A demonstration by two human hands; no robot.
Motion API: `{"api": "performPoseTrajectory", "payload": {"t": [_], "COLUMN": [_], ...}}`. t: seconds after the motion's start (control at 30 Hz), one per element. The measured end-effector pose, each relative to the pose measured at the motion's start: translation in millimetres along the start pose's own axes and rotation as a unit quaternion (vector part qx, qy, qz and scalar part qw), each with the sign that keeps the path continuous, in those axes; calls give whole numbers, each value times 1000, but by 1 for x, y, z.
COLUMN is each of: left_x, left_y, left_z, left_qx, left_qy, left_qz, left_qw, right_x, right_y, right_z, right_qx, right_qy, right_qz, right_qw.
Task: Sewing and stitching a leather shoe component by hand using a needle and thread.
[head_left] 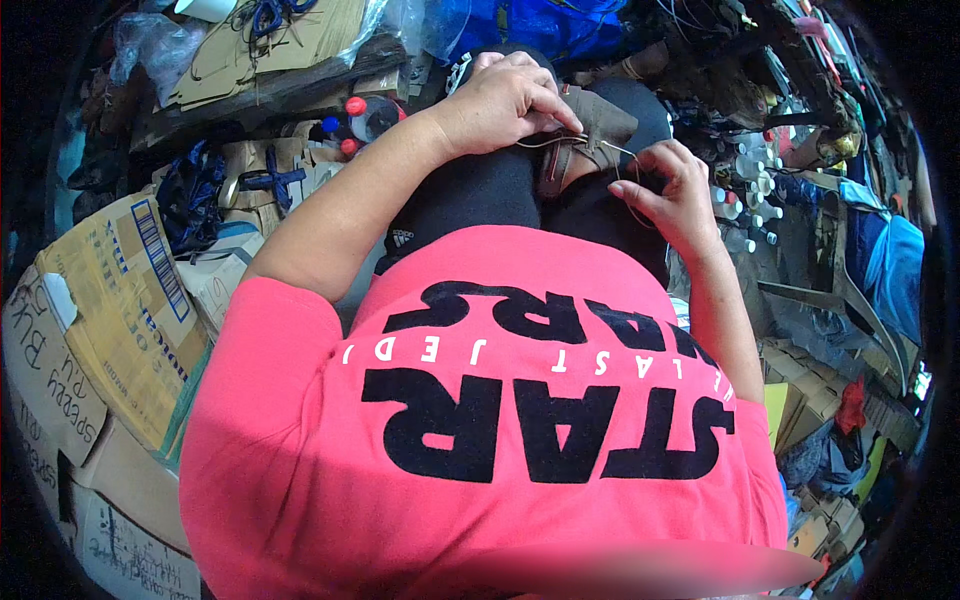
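Over my lap lies a brown leather piece (610, 112), shaped like part of a shoe, resting between my dark-trousered knees. My left hand (510, 98) is closed at its left edge, with a fingertip pressing where a thin light-coloured cord (622, 151) crosses the leather. Part of what the left fingers grip is hidden behind the hand. To the right, my right hand (676, 190) is bent, thumb and fingers closing around the cord, which runs from the leather and hangs in a loop below the fingers.
Cardboard boxes (115, 290) stack up on the left. Bottles with red and blue caps (372, 118) stand beyond my left forearm. Several small clear bottles (755, 185) lie to the right. A wooden bench with brown sheets (262, 60) and blue plastic (560, 28) fill the far side.
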State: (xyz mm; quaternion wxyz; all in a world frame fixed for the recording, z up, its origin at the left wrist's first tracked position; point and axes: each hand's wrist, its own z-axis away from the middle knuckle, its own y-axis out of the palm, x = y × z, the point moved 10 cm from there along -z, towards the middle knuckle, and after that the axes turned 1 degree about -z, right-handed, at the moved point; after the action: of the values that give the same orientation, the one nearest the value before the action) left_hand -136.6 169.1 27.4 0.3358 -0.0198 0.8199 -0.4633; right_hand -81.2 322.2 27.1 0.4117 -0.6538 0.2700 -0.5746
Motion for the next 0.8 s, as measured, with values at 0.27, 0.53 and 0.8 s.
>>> {"api": "performPoseTrajectory", "payload": {"t": [0.27, 0.53, 0.8], "left_x": [0, -9, -8], "left_y": [3, 6, 2], "left_z": [-1, -6, 1], "left_qx": [7, 7, -18], "left_qy": [-13, -20, -26], "left_qz": [-2, -5, -17], "left_qw": [1000, 1000, 999], "right_x": [5, 40, -5], "right_y": [-47, -43, -82], "right_z": [-1, -47, -22], "right_qx": [-172, -129, -71], "right_qy": [-90, -180, -35], "right_qz": [111, 197, -97], "right_qw": [975, 955, 992]}}
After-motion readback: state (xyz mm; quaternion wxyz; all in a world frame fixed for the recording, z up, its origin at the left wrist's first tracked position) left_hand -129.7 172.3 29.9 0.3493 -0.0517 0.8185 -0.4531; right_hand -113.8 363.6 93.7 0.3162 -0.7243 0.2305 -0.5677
